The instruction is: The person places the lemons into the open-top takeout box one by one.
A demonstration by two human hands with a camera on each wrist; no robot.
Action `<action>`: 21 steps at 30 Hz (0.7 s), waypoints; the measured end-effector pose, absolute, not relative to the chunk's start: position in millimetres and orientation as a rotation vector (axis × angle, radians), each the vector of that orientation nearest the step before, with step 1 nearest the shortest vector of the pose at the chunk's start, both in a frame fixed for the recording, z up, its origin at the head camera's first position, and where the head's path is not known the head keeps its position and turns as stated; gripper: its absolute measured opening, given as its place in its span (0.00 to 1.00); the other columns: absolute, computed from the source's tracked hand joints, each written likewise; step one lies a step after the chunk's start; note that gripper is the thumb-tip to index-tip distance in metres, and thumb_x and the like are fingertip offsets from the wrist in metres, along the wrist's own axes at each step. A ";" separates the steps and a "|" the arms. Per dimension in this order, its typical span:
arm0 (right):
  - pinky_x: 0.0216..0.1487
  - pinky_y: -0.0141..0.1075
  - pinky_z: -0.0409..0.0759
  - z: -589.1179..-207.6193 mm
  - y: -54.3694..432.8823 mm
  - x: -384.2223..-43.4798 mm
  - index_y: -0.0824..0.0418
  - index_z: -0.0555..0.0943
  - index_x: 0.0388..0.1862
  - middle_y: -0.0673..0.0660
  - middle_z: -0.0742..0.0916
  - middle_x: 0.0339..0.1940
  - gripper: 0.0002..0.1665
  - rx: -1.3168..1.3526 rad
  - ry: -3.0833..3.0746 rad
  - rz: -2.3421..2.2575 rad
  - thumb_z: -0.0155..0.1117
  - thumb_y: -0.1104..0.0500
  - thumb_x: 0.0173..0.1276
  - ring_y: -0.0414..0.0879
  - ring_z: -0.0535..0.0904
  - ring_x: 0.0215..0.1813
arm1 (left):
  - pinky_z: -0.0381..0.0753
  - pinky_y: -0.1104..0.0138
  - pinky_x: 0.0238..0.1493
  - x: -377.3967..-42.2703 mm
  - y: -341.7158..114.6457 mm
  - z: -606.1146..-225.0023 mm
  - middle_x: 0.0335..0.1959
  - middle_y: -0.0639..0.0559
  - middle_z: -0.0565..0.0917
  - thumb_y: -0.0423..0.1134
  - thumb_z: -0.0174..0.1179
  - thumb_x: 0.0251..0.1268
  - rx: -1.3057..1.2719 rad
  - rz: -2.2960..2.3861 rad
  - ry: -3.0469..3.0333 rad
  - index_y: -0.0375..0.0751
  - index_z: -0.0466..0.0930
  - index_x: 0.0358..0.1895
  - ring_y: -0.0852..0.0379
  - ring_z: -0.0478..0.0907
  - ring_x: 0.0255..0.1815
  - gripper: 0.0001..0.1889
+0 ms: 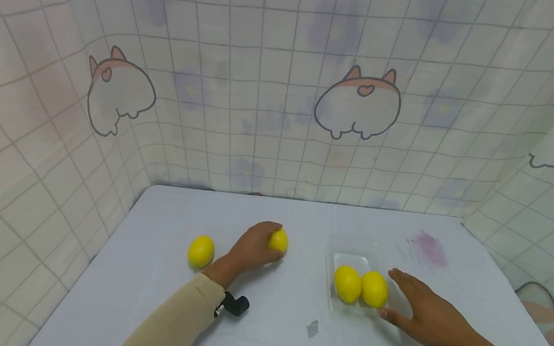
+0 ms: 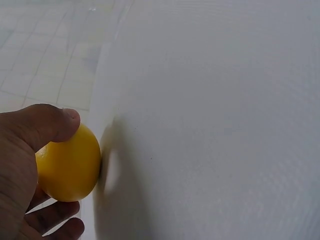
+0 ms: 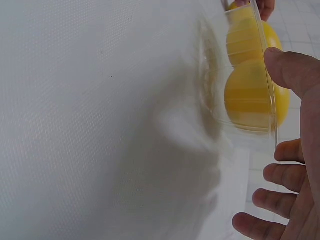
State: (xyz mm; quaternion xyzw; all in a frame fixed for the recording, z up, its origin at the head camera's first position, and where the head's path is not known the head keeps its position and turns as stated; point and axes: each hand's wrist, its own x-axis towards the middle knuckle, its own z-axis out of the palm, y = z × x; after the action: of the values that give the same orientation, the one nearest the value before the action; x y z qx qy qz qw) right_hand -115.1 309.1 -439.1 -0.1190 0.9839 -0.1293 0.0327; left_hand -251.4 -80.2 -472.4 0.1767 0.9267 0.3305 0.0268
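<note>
My left hand (image 1: 256,247) grips a yellow lemon (image 1: 278,241) near the table's middle. In the left wrist view the thumb and fingers wrap around this lemon (image 2: 70,165), close over the white surface. Another lemon (image 1: 201,251) lies on the table to the left of that hand. A clear plastic container (image 1: 354,259) stands to the right, with two lemons (image 1: 347,284) side by side in its near part. Beside its right edge is my right hand (image 1: 427,311), fingers spread and holding nothing. The right wrist view shows its thumb right at the container's rim (image 3: 272,107).
A white table (image 1: 269,319) carries everything. Pinkish stain (image 1: 428,249) marks it at the right, and a small grey patch (image 1: 312,329) lies near the front. Grid-patterned curtain (image 1: 280,115) with cartoon animals hangs behind and at both sides.
</note>
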 end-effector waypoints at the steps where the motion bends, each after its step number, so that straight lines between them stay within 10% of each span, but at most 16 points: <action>1: 0.56 0.68 0.77 -439.0 308.9 -114.8 0.58 0.65 0.79 0.65 0.72 0.75 0.60 -0.365 3.029 -0.398 0.59 0.20 0.61 0.66 0.71 0.71 | 0.72 0.54 0.68 -251.5 -79.1 -472.6 0.70 0.49 0.75 0.45 0.74 0.60 0.558 1.024 2.860 0.44 0.72 0.72 0.50 0.73 0.66 0.36; 21: 0.56 0.69 0.76 -440.2 309.2 -116.2 0.58 0.63 0.79 0.66 0.71 0.76 0.61 -0.343 2.998 -0.384 0.58 0.19 0.61 0.67 0.70 0.71 | 0.64 0.56 0.75 -247.0 -58.8 -465.1 0.70 0.52 0.75 0.45 0.77 0.58 0.828 1.128 2.765 0.44 0.74 0.71 0.52 0.68 0.73 0.36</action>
State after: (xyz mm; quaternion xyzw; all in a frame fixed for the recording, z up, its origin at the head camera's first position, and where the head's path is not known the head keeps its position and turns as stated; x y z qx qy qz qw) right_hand -116.2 309.2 -440.2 -0.1126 0.9843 -0.1261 0.0500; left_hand -247.0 -58.8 -465.1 0.2671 0.8920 0.3641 0.0214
